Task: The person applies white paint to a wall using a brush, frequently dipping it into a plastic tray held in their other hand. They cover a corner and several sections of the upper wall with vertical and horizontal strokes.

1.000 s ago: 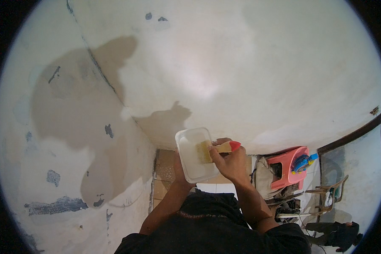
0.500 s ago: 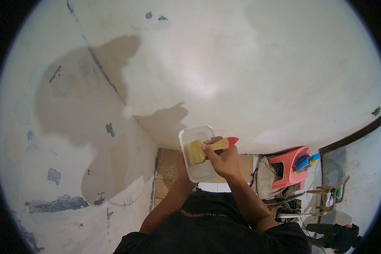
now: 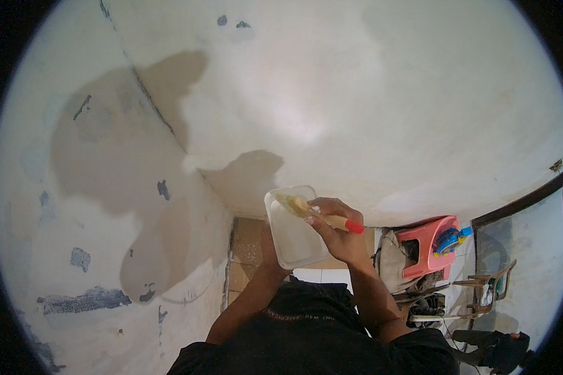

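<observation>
A white rectangular plastic tub (image 3: 299, 249) with rounded corners is held up in front of my body, its open top facing me. My left hand (image 3: 269, 255) supports it from the left and below; most of those fingers are hidden behind the tub. My right hand (image 3: 336, 236) grips a flat paintbrush (image 3: 339, 221) by its wooden, red-tipped handle. The pale yellowish bristles point left and lie over the far part of the tub. Whether they touch its far wall I cannot tell. The tub's bottom looks whitish.
A patched white wall (image 3: 84, 206) stands close on the left, meeting another wall (image 3: 381, 125) ahead at a corner. On the right are a pink plastic stool (image 3: 426, 249) with a blue bottle (image 3: 447, 241) on it, a beige cloth (image 3: 389, 262) and a wooden chair (image 3: 486, 287).
My right hand has turned the brush, so its bristles went from lying broad in the tub's middle to edge-on near the far end. The red handle tip moved right and nearer.
</observation>
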A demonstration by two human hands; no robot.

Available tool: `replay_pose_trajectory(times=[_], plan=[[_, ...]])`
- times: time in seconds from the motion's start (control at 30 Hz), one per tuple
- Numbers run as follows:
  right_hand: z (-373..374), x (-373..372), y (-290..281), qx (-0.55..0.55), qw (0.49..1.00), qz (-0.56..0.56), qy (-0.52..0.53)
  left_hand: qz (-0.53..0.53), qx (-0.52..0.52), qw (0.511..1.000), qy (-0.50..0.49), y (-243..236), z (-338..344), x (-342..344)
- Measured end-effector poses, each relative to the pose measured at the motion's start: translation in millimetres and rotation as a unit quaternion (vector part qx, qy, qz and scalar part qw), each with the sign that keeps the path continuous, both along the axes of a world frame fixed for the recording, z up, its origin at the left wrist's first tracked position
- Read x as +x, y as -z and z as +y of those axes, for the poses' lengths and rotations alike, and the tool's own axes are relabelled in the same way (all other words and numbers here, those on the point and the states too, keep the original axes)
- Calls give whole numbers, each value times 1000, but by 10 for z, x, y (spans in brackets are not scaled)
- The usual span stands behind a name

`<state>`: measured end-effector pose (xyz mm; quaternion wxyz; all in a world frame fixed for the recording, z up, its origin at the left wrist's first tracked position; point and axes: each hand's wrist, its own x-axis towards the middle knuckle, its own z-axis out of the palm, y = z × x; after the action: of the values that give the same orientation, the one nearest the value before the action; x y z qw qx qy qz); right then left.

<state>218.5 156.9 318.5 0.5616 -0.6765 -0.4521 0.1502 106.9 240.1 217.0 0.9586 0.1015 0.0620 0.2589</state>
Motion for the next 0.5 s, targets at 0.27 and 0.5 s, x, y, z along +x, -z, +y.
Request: replay_pose_trajectory(times=[0.27, 0.5], plan=[[-111, 146, 46, -8, 964, -229, -137, -31, -7, 999, 20, 99, -5, -13], [-123, 120, 71, -31, 935, -320, -149, -49, -53, 997, 20, 142, -45, -4]])
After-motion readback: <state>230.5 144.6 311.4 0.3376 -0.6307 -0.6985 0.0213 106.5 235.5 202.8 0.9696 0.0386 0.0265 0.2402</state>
